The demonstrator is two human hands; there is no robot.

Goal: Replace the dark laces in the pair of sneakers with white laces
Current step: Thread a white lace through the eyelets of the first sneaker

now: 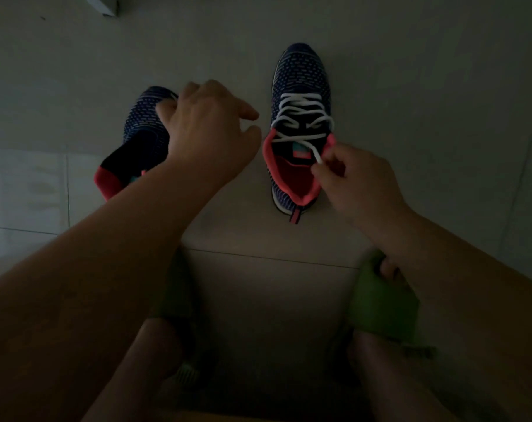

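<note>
Floor (410,86), tiled, with both sneakers. Right sneaker (301,117) laced white to the collar; left sneaker (143,138) under left hand (210,129), fingers loose, grip unclear. Right hand (349,175) pinching white lace (314,153) end. Probably last eyelet; next, draw snug.

Both sneakers (301,86) are showing a dotted knit cloth upper, matt. The lace (301,117) is looking like white woven cord. At six o'clock, slippers (380,300) are looking smooth, green.
</note>
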